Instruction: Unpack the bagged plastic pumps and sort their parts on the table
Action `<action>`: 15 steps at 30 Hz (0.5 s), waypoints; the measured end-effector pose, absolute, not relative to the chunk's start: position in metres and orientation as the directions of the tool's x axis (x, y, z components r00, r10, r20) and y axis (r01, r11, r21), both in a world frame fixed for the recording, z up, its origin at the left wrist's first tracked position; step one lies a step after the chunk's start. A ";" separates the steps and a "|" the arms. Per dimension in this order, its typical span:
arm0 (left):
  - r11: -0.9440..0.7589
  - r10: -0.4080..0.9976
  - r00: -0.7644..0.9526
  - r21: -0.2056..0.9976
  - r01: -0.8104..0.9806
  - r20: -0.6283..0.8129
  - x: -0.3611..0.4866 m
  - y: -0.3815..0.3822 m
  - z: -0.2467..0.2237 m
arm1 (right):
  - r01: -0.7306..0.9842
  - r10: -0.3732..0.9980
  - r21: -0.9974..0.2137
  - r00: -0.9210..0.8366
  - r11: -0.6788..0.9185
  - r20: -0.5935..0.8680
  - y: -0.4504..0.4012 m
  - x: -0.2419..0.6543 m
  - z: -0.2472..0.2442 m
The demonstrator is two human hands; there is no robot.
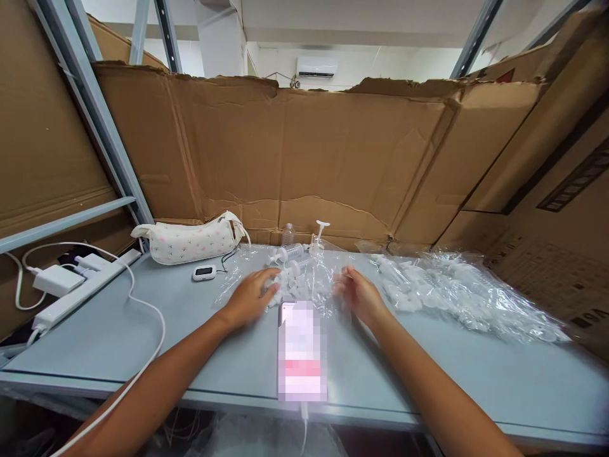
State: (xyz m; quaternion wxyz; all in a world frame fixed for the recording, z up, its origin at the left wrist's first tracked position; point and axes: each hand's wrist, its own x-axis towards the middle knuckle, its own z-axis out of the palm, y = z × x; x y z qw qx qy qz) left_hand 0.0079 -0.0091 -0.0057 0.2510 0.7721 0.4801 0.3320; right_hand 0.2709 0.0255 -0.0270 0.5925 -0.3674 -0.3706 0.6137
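Note:
My left hand (252,297) rests at the left side of a pile of small white plastic parts (290,285), its thumb and fingers apart. My right hand (360,295) has curled fingers at the right edge of a clear plastic bag (321,276) and appears to pinch its film. Clear syringe-like tubes (290,252) lie behind the pile. Beside them stand a white plunger-like piece with a T-shaped top (322,227) and a small clear bottle (288,233). Between my forearms lies a phone (302,352) with a blurred screen.
A large clear bag of white parts (451,289) covers the table's right side. At the left are a floral pouch (195,240), a small white device with a display (204,273), a power strip (85,289) and a white cable (155,311). Cardboard (285,152) walls the back.

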 end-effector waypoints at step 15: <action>0.024 0.930 0.367 0.998 -0.058 -0.001 0.026 -0.017 -0.009 | -0.350 0.927 -0.937 -0.354 -0.010 0.123 0.004 0.261 -0.009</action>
